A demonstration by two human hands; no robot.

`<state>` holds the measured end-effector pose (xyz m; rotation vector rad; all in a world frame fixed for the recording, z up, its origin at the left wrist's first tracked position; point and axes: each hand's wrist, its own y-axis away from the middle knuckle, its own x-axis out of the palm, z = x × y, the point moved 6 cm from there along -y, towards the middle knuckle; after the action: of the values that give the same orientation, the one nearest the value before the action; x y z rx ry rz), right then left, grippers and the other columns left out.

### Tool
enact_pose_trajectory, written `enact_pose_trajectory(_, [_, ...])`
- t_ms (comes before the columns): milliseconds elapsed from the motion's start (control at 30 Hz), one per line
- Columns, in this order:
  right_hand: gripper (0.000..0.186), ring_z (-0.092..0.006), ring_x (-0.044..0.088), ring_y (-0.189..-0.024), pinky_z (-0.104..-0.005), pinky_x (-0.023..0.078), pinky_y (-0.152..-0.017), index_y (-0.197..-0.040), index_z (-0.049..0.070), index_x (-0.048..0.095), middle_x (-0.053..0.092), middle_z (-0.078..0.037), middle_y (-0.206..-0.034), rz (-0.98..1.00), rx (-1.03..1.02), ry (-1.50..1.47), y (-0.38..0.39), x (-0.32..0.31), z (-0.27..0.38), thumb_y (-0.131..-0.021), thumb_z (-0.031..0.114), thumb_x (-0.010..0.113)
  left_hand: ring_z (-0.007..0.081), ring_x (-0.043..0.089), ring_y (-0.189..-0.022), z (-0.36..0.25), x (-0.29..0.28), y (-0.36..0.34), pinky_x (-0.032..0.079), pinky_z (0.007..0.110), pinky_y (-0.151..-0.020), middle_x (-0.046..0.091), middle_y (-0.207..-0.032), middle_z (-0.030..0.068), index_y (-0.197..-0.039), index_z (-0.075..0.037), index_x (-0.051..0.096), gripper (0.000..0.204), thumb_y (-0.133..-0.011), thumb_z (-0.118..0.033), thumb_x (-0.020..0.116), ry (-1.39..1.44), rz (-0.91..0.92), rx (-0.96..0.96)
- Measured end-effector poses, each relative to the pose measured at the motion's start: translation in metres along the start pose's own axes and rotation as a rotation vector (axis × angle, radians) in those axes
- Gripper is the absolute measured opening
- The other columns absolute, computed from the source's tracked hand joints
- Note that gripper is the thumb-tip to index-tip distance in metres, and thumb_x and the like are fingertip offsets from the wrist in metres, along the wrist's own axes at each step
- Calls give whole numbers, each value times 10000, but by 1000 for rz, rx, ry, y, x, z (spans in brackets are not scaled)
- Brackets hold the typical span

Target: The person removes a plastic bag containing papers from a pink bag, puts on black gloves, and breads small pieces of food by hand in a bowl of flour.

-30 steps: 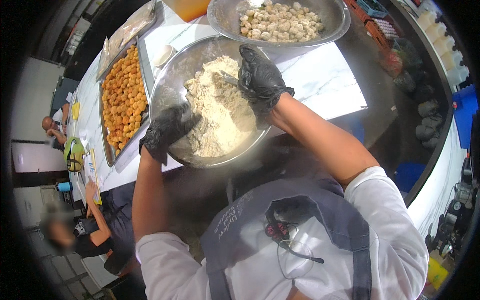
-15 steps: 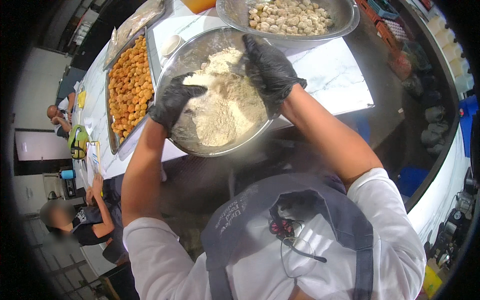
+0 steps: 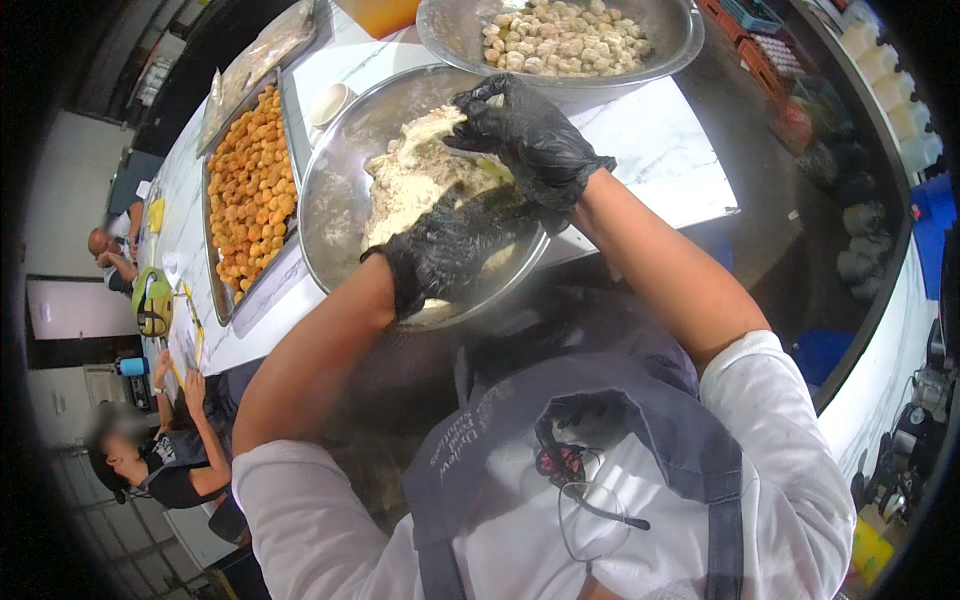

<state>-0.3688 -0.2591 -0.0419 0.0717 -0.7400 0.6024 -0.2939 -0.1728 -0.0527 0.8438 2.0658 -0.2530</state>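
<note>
A wide metal bowl of pale flour stands before me at the table edge. My left hand, in a black glove dusted with flour, lies over the near part of the bowl. Its fingers stretch to the right under my other hand, thumb apart, tips partly hidden. Above the bowl's right side, my right hand, also gloved in black, has its fingers curled together. A pale bit shows at its fingertips, too small to name. Some greenish matter shows in the flour below it.
A tray of browned, breaded balls stands left of the bowl, beside a small white cup. Behind is a metal basin of flour-coated pieces, near an orange container. Two people are at the far left; one holds papers.
My left hand has moved from the bowl's left side to the right, across the flour. My right hand's fingers have curled in. The view has shifted slightly.
</note>
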Motion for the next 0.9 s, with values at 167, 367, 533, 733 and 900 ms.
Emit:
enact_pose_trajectory(167, [145,-128,569,-715,-222,493,-640,-947,-10,581,607,-106,-899,-71,112,148,-4,-5,-1,-846,93,586,324,412,-1217,4,-3,-18,304,380,-1036,450,-1308,156,-1316,-146,430,730,-617,-170,638,-610,186,87])
enact_pose_trajectory(367, [251,-109,512,-632,-243,433,-588,-897,20,647,611,-45,-737,-92,204,710,-2,4,-2,-866,259,577,316,458,-1167,44,-5,6,414,389,-947,544,-1212,104,-1207,-256,554,679,-568,-32,596,-525,167,58])
enact_pose_trajectory(533, [394,-211,569,-639,-336,448,-651,-813,6,644,631,-110,-736,-145,-88,891,-7,6,1,-833,394,576,302,495,-1115,92,-63,54,412,379,-936,574,-1133,122,-930,-84,647,317,-616,-45,621,-260,66,-193])
enact_pose_trajectory(733, [405,-304,578,-646,-383,457,-632,-1148,-25,474,597,-172,-737,-365,-21,718,-8,-16,4,-913,304,442,280,535,-1033,48,-104,62,404,342,-929,576,-1077,145,-984,-56,608,248,-739,-92,620,-75,-73,-261])
enact_pose_trajectory(900, [323,-197,507,-601,-295,413,-567,-996,30,512,532,-84,-698,-350,200,446,7,0,6,-927,337,439,295,512,-1088,47,-92,74,396,371,-952,546,-1157,142,-1053,-74,586,278,-793,-166,625,-407,-160,-344])
